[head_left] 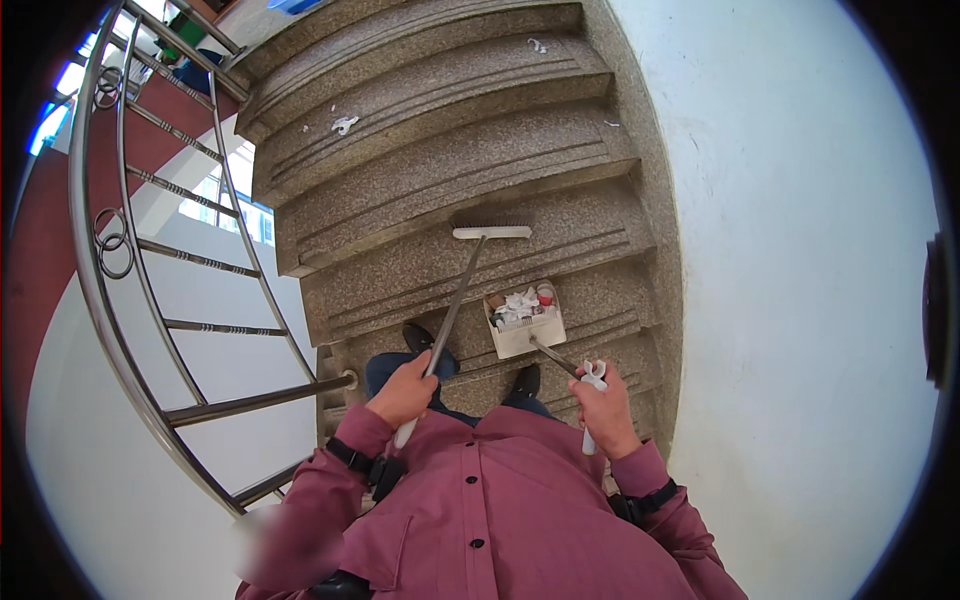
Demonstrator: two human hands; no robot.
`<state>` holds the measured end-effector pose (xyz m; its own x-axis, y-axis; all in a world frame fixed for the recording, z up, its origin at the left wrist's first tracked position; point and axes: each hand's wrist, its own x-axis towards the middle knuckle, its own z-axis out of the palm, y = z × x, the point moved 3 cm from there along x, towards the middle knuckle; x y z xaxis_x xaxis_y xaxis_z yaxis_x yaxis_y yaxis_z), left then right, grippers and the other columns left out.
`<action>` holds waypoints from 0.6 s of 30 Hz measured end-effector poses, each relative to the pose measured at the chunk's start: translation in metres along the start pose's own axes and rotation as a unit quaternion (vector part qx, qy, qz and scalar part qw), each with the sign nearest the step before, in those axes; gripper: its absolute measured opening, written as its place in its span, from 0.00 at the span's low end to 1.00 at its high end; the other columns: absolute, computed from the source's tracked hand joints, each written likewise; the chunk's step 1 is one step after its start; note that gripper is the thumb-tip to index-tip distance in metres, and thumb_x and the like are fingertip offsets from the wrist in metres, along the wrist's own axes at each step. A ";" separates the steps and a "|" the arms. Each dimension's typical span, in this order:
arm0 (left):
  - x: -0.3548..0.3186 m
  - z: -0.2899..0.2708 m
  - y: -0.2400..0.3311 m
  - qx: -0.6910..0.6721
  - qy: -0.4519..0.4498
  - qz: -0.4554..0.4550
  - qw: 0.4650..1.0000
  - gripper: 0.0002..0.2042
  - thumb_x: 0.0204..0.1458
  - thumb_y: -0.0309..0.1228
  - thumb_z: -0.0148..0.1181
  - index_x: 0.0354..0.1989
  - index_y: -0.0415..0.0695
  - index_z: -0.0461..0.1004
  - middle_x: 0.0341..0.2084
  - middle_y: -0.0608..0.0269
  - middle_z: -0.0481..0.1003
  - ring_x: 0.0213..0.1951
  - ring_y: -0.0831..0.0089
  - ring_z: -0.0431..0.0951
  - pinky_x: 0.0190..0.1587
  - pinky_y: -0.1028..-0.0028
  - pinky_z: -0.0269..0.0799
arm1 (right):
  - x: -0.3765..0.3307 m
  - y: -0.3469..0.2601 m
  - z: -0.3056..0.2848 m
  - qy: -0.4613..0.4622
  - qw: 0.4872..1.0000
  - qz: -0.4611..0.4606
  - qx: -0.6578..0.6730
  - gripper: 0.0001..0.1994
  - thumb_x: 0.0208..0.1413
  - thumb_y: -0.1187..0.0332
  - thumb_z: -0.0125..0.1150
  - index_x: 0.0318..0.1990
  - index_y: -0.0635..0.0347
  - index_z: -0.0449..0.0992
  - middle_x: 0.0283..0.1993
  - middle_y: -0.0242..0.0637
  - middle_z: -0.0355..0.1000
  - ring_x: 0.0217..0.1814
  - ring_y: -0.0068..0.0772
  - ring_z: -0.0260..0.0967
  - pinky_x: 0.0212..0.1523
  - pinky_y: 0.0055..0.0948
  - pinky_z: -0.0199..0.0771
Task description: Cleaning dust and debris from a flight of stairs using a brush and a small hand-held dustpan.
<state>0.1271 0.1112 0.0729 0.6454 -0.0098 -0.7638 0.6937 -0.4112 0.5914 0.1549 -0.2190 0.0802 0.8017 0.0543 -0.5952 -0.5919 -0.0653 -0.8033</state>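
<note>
Two hands are busy on the granite stairs: the left hand is clenched around the broom, its long handle running up-and-right to the head one step ahead, while the right hand grips the litter-filled dustpan just ahead.
</note>
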 end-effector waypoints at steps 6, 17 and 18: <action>-0.035 -0.015 -0.073 0.165 0.025 0.082 0.983 0.32 0.61 0.31 0.47 0.75 0.39 0.50 0.25 0.58 0.74 0.21 0.73 0.72 0.26 0.69 0.72 | 0.000 -0.002 0.001 -0.001 1.000 -0.006 -0.003 0.10 0.55 0.69 0.64 0.41 0.59 0.70 0.31 0.30 0.71 0.26 0.19 0.66 0.25 0.25 0.67; -0.117 -0.005 -0.039 0.052 -0.048 -0.043 0.997 0.31 0.60 0.30 0.46 0.75 0.46 0.52 0.26 0.55 0.76 0.22 0.68 0.75 0.27 0.68 0.72 | 0.005 -0.004 0.005 -0.016 1.000 -0.010 0.019 0.10 0.57 0.71 0.60 0.45 0.58 0.69 0.28 0.28 0.65 0.17 0.16 0.58 0.16 0.21 0.59; -0.121 -0.005 -0.042 0.006 -0.043 -0.044 0.998 0.31 0.61 0.29 0.47 0.75 0.50 0.52 0.24 0.60 0.75 0.20 0.73 0.72 0.24 0.72 0.70 | 0.004 -0.005 0.006 -0.011 1.000 -0.008 0.016 0.10 0.57 0.71 0.60 0.45 0.57 0.69 0.28 0.28 0.65 0.17 0.16 0.58 0.16 0.21 0.59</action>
<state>0.0213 0.1344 0.1419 0.5525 -0.0505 -0.8320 0.7420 -0.4250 0.5186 0.1607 -0.2124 0.0817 0.8090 0.0773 -0.5828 -0.5822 -0.0322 -0.8124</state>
